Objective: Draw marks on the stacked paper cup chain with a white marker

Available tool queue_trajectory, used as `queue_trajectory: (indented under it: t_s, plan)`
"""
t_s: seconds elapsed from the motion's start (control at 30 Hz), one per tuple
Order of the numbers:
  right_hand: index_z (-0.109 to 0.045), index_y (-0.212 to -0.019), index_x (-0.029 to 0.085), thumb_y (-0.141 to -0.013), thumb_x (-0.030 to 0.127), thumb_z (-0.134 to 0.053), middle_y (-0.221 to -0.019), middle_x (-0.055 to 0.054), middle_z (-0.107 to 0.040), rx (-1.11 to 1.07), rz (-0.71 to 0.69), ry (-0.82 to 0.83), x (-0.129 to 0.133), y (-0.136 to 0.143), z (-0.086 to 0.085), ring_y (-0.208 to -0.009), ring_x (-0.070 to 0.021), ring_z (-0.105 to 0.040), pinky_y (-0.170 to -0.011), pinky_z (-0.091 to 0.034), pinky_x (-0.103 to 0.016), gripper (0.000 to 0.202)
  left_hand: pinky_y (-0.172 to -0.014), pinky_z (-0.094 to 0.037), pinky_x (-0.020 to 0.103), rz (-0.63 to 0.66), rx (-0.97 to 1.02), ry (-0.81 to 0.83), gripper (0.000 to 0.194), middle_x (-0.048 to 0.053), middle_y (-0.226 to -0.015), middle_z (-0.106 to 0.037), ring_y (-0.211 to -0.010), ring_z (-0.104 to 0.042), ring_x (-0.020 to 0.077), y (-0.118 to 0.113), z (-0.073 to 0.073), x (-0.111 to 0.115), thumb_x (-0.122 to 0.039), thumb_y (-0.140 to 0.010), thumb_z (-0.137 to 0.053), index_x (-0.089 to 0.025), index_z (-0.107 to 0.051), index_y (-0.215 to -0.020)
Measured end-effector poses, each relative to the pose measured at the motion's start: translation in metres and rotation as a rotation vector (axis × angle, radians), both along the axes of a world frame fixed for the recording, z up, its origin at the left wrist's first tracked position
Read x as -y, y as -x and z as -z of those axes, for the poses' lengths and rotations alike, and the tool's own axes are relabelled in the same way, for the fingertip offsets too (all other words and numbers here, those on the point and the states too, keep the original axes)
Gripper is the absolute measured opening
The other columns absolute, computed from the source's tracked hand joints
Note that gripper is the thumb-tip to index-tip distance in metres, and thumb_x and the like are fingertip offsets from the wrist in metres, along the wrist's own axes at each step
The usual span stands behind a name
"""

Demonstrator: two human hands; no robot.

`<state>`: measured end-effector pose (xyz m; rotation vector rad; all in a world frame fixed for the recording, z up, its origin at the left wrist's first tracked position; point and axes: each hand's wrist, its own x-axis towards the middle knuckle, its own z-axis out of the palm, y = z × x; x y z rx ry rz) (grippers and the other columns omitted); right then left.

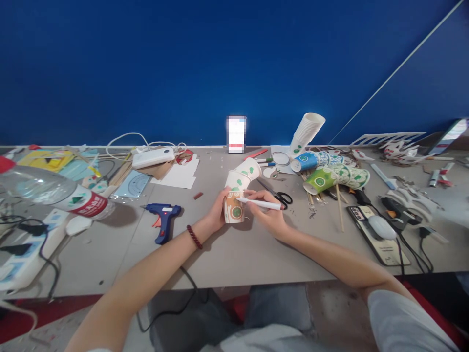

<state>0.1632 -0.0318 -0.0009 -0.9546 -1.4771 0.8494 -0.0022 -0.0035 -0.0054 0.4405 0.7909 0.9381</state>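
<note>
Left hand [219, 211] curls round the cups [237, 184] over the table [216, 259]; right hand [271, 217] pinches a pen [264, 203] at the bottom cup [233, 215] — largely coloured, upper ones [252, 168] seemingly not yet — blue set [307, 161] and green set [319, 182] look finished

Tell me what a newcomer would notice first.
Probably the bent row of cups at centre, in the left hand, with a white pen in the right hand. Behind, a bright screen stands by the blue wall. A glue gun lies to the left.
</note>
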Motion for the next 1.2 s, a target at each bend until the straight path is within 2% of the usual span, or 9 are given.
queue_trajectory:
  t_s: [0.2,0.33,0.57,0.87,1.07,1.2]
  plan:
    - [-0.064,-0.078,0.024,-0.084,0.032,-0.070,-0.079,-0.005,-0.072,-0.014,-0.043,0.016,0.0015,-0.0008,-0.0022,-0.114,-0.0314,-0.070,-0.089,-0.057,-0.044,0.012,-0.064,-0.051,0.030,0.008,0.032,0.005,0.035,0.008,-0.080,-0.073,-0.067,-0.066,0.0192,-0.0007,-0.0035,0.0009,-0.046,-0.090,-0.056,-0.014,-0.071,-0.092]
    - [-0.064,-0.079,0.024,-0.084,0.035,-0.071,-0.082,-0.005,-0.073,-0.014,-0.025,0.029,0.0017,-0.0003,-0.0010,-0.114,-0.0310,-0.070,-0.089,-0.057,-0.044,0.013,-0.064,-0.051,0.030,0.014,0.033,-0.006,0.036,0.009,-0.082,-0.074,-0.068,-0.066,0.0200,-0.0008,-0.0040,0.0009,-0.047,-0.088,-0.059,-0.014,-0.070,-0.094]
    - [-0.066,-0.089,0.023,-0.087,0.035,-0.069,-0.095,-0.008,-0.076,0.015,0.000,0.017,0.0008,0.0000,-0.0007,-0.114,-0.0285,-0.070,-0.095,-0.055,-0.045,0.012,-0.068,-0.052,0.032,0.008,-0.005,-0.015,0.040,0.009,-0.084,-0.074,-0.069,-0.067,0.0200,0.0009,0.0032,-0.0001,-0.048,-0.089,-0.058,-0.014,-0.071,-0.103]
    - [-0.064,-0.081,0.024,-0.084,0.031,-0.070,-0.085,-0.005,-0.074,0.019,-0.030,0.004,0.0013,-0.0011,-0.0016,-0.114,-0.0303,-0.070,-0.091,-0.057,-0.044,0.010,-0.064,-0.052,0.031,0.018,0.001,-0.006,0.037,0.008,-0.078,-0.073,-0.065,-0.066,0.0195,-0.0006,-0.0008,0.0004,-0.049,-0.089,-0.057,-0.015,-0.071,-0.095]
    - [-0.067,-0.089,0.024,-0.085,0.030,-0.069,-0.099,-0.007,-0.077,0.036,0.007,0.007,0.0014,0.0006,-0.0016,-0.112,-0.0285,-0.071,-0.095,-0.055,-0.045,0.007,-0.065,-0.052,0.031,0.012,-0.002,0.004,0.037,0.009,-0.082,-0.073,-0.066,-0.066,0.0198,0.0000,-0.0009,0.0007,-0.048,-0.088,-0.058,-0.014,-0.071,-0.098]
    - [-0.067,-0.088,0.024,-0.084,0.028,-0.070,-0.099,-0.008,-0.076,0.039,0.018,0.005,0.0015,0.0009,-0.0028,-0.111,-0.0285,-0.072,-0.094,-0.055,-0.044,0.006,-0.065,-0.052,0.031,0.004,-0.008,0.000,0.037,0.008,-0.081,-0.073,-0.066,-0.066,0.0191,-0.0002,-0.0015,0.0009,-0.047,-0.090,-0.056,-0.014,-0.070,-0.098]
